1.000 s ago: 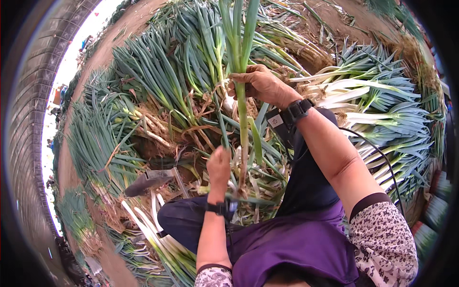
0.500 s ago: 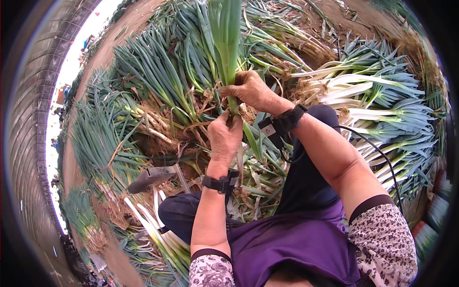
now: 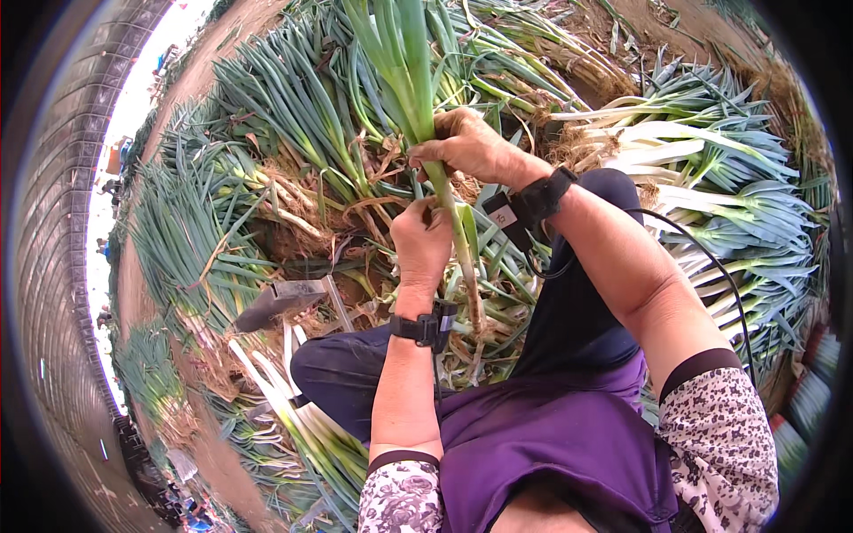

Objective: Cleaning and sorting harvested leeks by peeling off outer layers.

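My right hand [image 3: 473,149] is wrapped round the upper stalk of a long green onion [image 3: 461,240], whose leaves fan out upward and whose dirty root end points down toward my lap. My left hand [image 3: 421,235] is closed beside the stalk, just below the right hand. Its fingers are curled inward, and whatever they pinch is hidden. Between my knees lies a litter of stripped leaves [image 3: 480,346]. Unpeeled green onions with dry, brown outer skins [image 3: 293,209] are heaped ahead and to the left.
To my right is a pile of clean, white-stalked green onions [image 3: 684,151]. A metal stand with a dark padded top [image 3: 283,302] is by my left knee, near more white stalks [image 3: 275,395]. A black cable [image 3: 711,280] runs from my right wrist strap. A curved wall [image 3: 62,222] rises far left.
The green onion has tilted, its leaves shifting left and its lower stalk coming into view. My left hand has come off the stalk to its left side, while my right hand keeps its hold.
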A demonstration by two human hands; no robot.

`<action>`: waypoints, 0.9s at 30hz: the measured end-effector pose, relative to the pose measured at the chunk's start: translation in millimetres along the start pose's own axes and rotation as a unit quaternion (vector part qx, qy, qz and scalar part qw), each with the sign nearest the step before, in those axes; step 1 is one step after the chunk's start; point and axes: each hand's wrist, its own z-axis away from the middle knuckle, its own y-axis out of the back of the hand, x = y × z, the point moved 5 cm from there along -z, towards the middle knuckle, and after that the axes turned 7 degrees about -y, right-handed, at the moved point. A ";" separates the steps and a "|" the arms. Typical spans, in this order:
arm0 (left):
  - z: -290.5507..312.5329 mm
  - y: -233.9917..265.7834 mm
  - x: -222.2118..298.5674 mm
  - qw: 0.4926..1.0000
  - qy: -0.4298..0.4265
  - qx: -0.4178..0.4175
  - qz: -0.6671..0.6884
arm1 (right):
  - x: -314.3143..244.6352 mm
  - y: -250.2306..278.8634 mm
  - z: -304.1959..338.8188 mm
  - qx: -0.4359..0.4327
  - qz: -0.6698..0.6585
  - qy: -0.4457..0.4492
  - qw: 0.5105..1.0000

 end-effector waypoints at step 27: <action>30.0 6.2 -14.0 0.997 0.008 0.046 0.063 | 25.3 0.0 -13.5 0.026 -0.107 -0.078 0.991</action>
